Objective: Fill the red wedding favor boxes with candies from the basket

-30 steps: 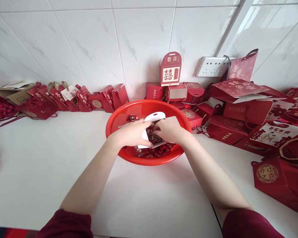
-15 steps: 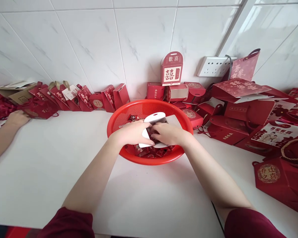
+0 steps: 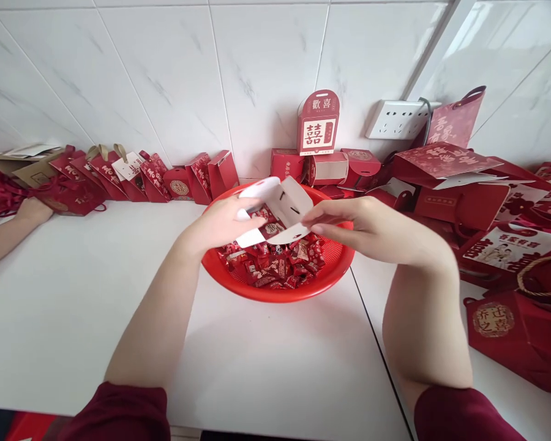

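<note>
An open box with white inner walls (image 3: 288,205) is held tilted above the red plastic basket (image 3: 275,297). Red wrapped candies show inside the box, and many more candies (image 3: 280,267) lie in the basket below. My left hand (image 3: 224,223) grips the box's left side, fingers on the white flap. My right hand (image 3: 356,226) has its thumb and fingers at the box's right edge, pinching the flap there.
Small red boxes (image 3: 179,184) stand along the tiled wall. A box (image 3: 318,125) sits on stacked boxes behind the basket. Red boxes and bags (image 3: 459,208) pile up at the right, below a power strip (image 3: 397,120). Another person's hand (image 3: 34,211) rests at the far left.
The box has risen and turned, its inside now facing up more. My right hand has come out of it to its right edge. More candies show in the basket.
</note>
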`<state>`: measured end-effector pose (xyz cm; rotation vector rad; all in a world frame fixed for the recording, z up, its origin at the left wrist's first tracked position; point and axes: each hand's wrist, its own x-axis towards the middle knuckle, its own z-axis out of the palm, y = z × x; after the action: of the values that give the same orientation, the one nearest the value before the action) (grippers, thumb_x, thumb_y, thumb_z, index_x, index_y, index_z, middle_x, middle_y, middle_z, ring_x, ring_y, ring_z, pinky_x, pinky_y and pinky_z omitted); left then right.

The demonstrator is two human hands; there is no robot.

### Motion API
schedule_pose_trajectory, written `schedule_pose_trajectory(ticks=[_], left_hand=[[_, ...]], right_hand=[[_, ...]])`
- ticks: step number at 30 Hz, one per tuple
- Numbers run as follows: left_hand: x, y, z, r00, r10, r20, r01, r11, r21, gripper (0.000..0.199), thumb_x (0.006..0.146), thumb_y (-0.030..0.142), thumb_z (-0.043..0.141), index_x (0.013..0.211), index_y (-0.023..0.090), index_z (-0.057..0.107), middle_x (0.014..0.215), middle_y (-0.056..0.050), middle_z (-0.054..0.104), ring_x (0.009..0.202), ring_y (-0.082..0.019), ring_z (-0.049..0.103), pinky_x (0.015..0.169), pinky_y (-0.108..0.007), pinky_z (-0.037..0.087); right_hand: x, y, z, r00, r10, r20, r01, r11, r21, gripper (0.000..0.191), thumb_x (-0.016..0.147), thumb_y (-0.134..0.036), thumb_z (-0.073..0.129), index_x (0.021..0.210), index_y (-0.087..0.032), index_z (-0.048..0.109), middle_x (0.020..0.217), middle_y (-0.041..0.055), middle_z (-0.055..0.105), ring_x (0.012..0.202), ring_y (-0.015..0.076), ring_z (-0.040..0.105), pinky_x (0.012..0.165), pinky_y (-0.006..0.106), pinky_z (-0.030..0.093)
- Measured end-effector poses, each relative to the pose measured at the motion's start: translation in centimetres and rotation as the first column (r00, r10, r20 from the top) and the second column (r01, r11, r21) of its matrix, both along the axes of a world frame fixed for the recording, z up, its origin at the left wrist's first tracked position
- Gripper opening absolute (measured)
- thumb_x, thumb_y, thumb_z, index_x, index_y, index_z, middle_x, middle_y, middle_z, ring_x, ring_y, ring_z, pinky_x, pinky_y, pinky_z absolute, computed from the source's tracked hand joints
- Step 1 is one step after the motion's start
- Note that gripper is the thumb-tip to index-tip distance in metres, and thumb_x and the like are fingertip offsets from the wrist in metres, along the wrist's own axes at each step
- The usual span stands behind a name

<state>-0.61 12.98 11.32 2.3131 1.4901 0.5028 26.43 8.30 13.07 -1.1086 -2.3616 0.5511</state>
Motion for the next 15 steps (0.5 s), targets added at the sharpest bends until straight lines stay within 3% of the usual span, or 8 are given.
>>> schedule_pose_trajectory(ticks=[4,6,10,15], left_hand=[[-1.7,0.1,0.8,0.967,0.239,0.090,-0.243,0.970,0.026,0.059,0.083,0.056,0.062,0.137,0.033,0.062,0.144,-0.001,0.058,0.128,-0.032,0.057,0.104,-0.039,0.048],[-2.3,0.2,1.1,0.936,0.326,0.135,-0.334,0.942,0.035,0.061,0.082,0.057,0.063,0.138,0.033,0.061,0.143,-0.003,0.059,0.130,-0.032,0.055,0.107,-0.041,0.046],[-2.7,0.1,1.5,0.908,0.384,0.165,-0.395,0.918,0.036,0.059,0.081,0.058,0.064,0.135,0.036,0.063,0.142,-0.002,0.060,0.131,-0.033,0.055,0.109,-0.046,0.045],[-2.5,-0.2,1.6,0.932,0.331,0.147,-0.337,0.941,0.017,0.057,0.082,0.058,0.062,0.135,0.037,0.063,0.143,0.000,0.059,0.134,-0.031,0.052,0.110,-0.044,0.044]], right_hand=[[1.3,1.5,-0.8,0.963,-0.212,0.168,0.217,0.976,-0.014,0.023,0.097,-0.031,0.051,0.108,-0.026,0.071,0.104,0.0021,0.074,0.091,0.0204,0.068,0.076,0.029,0.050],[0.9,2.8,-1.9,0.919,-0.248,0.308,0.270,0.962,-0.029,0.024,0.097,-0.027,0.050,0.103,-0.024,0.072,0.101,0.0040,0.074,0.089,0.0213,0.067,0.074,0.030,0.048],[-1.2,5.5,-4.4,0.846,-0.071,0.528,0.178,0.972,-0.155,0.029,0.095,-0.016,0.047,0.097,-0.020,0.076,0.098,0.0096,0.075,0.089,0.0241,0.068,0.074,0.031,0.047],[-2.9,7.3,-7.0,0.834,0.039,0.550,0.106,0.968,-0.229,0.037,0.087,-0.009,0.054,0.114,-0.022,0.076,0.109,0.0089,0.075,0.099,0.0250,0.068,0.080,0.030,0.048]])
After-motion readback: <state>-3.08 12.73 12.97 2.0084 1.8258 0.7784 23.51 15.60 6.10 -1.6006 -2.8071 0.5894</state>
